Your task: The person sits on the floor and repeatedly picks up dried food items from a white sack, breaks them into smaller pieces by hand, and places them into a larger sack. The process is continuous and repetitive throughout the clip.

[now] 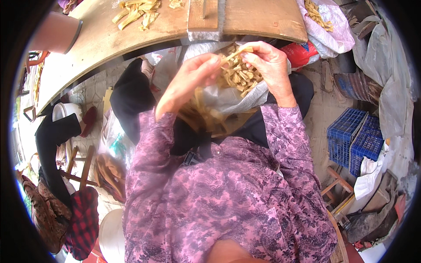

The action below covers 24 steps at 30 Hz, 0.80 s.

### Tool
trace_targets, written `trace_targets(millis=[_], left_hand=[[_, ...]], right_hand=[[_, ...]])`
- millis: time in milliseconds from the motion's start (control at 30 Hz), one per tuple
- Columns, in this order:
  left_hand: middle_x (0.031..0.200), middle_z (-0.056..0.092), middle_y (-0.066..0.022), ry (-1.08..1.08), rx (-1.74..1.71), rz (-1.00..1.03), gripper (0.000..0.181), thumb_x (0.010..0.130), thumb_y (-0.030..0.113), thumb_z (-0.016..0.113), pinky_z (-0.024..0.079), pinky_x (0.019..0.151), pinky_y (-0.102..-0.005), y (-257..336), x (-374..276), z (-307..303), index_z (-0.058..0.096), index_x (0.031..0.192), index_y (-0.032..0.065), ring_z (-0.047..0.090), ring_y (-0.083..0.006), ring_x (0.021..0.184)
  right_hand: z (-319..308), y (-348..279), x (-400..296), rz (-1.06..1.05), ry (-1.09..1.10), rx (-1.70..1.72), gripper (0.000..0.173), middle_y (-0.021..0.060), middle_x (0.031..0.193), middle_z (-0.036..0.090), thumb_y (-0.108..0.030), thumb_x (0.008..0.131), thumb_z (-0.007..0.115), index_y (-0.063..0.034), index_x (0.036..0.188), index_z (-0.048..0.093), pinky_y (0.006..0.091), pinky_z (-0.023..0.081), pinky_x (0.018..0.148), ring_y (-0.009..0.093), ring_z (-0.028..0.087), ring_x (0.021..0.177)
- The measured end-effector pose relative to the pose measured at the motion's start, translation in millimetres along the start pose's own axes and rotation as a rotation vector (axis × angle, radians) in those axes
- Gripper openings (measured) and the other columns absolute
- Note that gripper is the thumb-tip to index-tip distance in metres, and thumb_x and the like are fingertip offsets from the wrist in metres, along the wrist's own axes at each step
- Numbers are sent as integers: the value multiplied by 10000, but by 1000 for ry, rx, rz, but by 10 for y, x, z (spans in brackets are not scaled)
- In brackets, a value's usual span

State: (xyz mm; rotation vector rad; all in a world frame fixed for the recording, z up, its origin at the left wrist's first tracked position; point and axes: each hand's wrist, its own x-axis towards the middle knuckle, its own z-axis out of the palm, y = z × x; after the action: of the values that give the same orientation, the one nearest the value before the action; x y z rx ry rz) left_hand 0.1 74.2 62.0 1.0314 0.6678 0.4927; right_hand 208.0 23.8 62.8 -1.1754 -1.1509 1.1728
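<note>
Stretched between both hands is a pale yellow, folded strip (234, 55), perhaps dried bean curd or plant material. My left hand (200, 69), slightly blurred, pinches its lower end. Thumb and fingers of my right hand (268, 62) grip the upper end. Just below is an open white woven sack (260, 95), part full of short yellow pieces (242, 76). More long yellow strips (205, 110) hang blurred below my left hand, over my lap; what carries them I cannot tell.
A wooden table (263, 19) spans the front, bearing a yellow strip pile (139, 11) and a wooden block (203, 16). A pinkish sack (332, 19) holds more strips at right. Blue plastic crates (348, 138) stand on the floor. At left sits another person in black trousers (54, 144).
</note>
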Motion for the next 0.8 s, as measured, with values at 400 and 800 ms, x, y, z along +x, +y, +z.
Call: trace_targets(millis=[400, 800], left_hand=[[691, 557, -98, 97, 1093, 730, 192, 739, 15, 642, 455, 517, -314, -266, -65, 255, 622, 928, 39, 579, -222, 595], [651, 521, 71, 45, 20, 110, 314, 939, 309, 509, 316, 513, -193, -477, -205, 118, 641, 797, 62, 418, -5, 584]], right_hand=[[-179, 11, -24, 468, -326, -218, 296, 36, 709, 585, -260, 946, 481, 6, 903, 602, 236, 482, 522, 115, 590, 608], [317, 71, -391, 422, -459, 751, 354, -27, 693, 561, -254, 879, 615, 16, 1107, 592, 164, 318, 492, 26, 413, 523]])
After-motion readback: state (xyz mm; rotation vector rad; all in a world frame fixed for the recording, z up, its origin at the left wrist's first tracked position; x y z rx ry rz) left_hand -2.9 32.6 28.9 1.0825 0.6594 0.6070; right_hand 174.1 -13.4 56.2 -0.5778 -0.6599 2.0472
